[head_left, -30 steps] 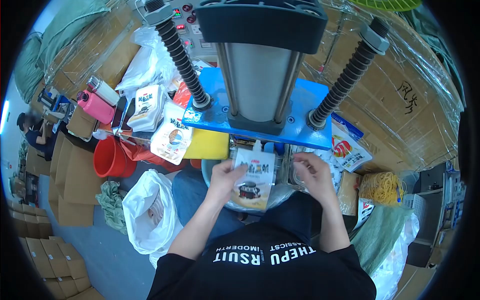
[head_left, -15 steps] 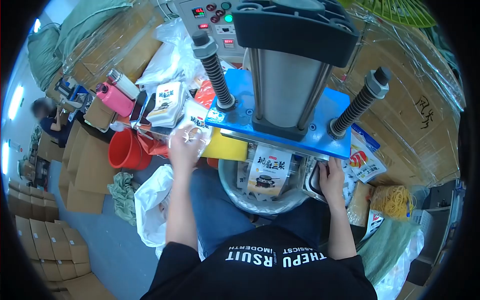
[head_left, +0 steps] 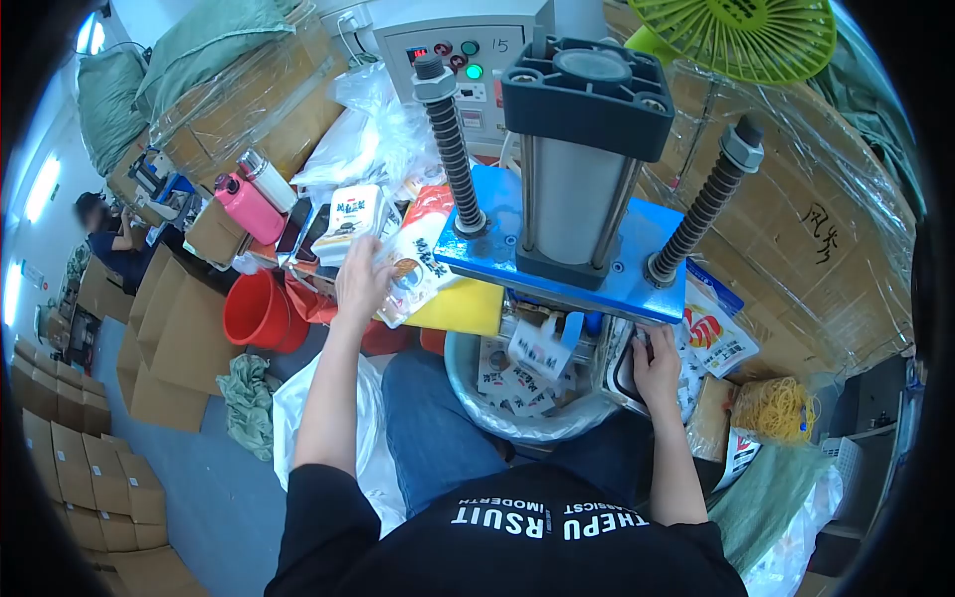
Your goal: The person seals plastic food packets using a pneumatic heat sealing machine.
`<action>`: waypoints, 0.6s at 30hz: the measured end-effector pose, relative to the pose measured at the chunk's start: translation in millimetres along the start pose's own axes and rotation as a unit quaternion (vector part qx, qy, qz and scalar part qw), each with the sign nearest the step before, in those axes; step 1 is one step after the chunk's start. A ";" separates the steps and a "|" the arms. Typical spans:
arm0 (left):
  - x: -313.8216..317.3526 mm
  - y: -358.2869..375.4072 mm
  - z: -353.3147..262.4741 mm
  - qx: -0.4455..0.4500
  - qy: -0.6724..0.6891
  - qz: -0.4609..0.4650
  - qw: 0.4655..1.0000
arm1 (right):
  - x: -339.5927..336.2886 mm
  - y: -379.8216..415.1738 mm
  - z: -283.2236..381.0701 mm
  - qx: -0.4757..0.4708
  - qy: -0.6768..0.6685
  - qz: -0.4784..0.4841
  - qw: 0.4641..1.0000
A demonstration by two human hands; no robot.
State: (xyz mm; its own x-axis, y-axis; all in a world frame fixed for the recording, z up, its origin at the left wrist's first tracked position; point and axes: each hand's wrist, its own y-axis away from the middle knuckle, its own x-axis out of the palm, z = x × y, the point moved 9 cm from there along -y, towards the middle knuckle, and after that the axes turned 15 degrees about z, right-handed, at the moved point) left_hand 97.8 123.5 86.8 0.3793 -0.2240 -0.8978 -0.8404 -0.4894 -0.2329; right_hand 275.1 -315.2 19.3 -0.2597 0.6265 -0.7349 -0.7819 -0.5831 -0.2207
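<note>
My left hand [head_left: 363, 284] is at the edge of a printed pouch [head_left: 413, 267], thumb and fingers closed on its left side. Behind that hand lies a stack of similar white pouches [head_left: 353, 224]. Under the blue-plated press [head_left: 577, 264], a blurred printed pouch [head_left: 540, 348] tilts above a plastic-lined tub [head_left: 537, 426] holding several more. My right hand [head_left: 657, 366] is at the press's right side, fingers bent beside a metal-edged part [head_left: 619, 363]. What those fingertips grip, if anything, is hidden.
Left of the press are a yellow block [head_left: 463, 306], a red bucket [head_left: 261, 310] and a pink bottle [head_left: 249, 207]. A control box [head_left: 463, 60] and a green fan [head_left: 741, 35] stand behind. Large cartons [head_left: 796, 189] border the right. Another person [head_left: 114, 244] sits far left.
The view has shifted, showing more of the fan and control box. The pouch under the press has dropped and tilted toward the tub. My left hand remains at a pouch; my right stays beside the press.
</note>
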 end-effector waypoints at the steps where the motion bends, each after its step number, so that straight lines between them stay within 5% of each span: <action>1: -0.9 -9.3 -7.9 0.053 0.001 0.015 0.998 | -0.5 -0.1 -1.3 0.008 -0.006 -0.001 1.000; 4: 10.3 -47.6 -15.6 0.134 -0.025 0.074 0.988 | -2.4 0.6 3.1 -0.002 -0.014 -0.005 1.000; 9: 17.3 -73.7 -44.8 0.109 -0.170 0.084 0.976 | -4.3 1.6 6.2 -0.004 -0.012 -0.001 1.000; 10: 19.4 -66.1 -51.8 0.107 -0.167 0.087 0.976 | -4.2 2.2 4.5 0.000 -0.013 -0.002 1.000; 12: 0.9 -28.6 -68.7 0.103 -0.145 -0.067 0.982 | -1.8 1.6 2.0 0.006 -0.017 0.002 1.000; 16: 79.0 75.1 -72.3 0.080 -0.088 0.078 0.990 | 1.3 6.3 -6.3 0.027 -0.033 -0.002 0.999; 18: 71.3 87.0 -69.5 0.088 -0.054 0.080 0.991 | 3.3 7.7 -18.8 0.102 -0.081 0.015 0.991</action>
State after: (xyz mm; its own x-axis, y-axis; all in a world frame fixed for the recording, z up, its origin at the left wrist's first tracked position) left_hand 78.7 6.4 28.6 0.1999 -0.1915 -0.9609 -0.9446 -0.2984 -0.1370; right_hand 278.9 -327.4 3.1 -0.3600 0.6951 -0.6223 -0.8666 -0.4962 -0.0530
